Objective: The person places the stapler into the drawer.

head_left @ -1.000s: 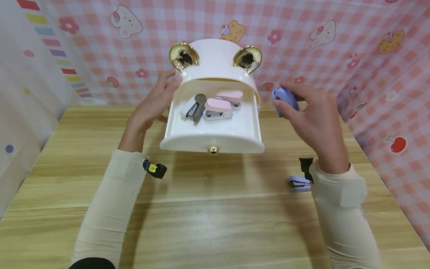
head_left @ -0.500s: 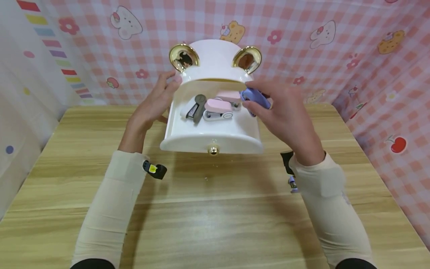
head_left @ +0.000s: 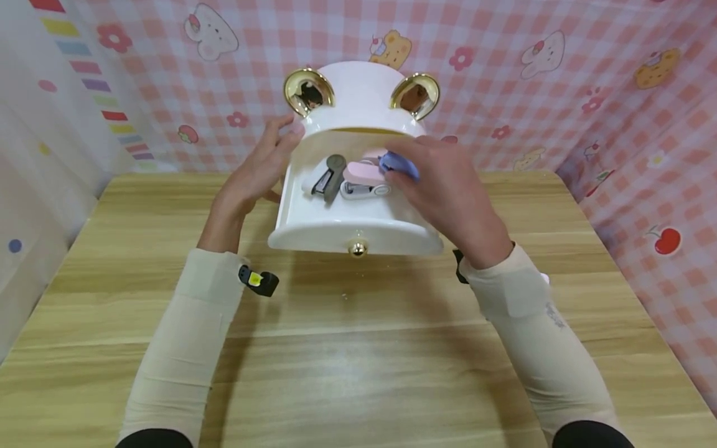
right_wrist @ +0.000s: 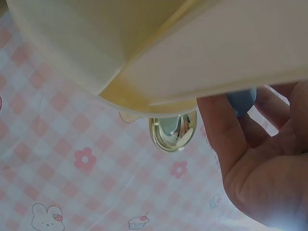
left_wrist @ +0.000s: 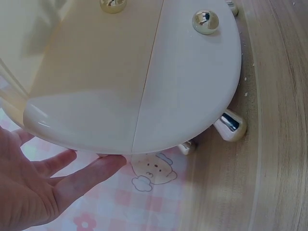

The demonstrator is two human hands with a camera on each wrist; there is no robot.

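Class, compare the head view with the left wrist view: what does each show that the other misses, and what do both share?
Only the head view shows the open drawer holding small staplers, and the right hand gripping a purple stapler over it. Only the left wrist view shows the shiny metal feet under the box. Both show the white plastic drawer box, the left hand against its side, and the wooden table.

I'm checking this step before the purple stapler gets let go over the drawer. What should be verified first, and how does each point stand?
1. Drawer pulled open: ok.
2. Right hand grips purple stapler: ok.
3. Stapler above the drawer, not the table: ok.
4. Left hand steadies the white box: ok.
5. Free floor beneath, beside the pink stapler and grey stapler: cannot tell.
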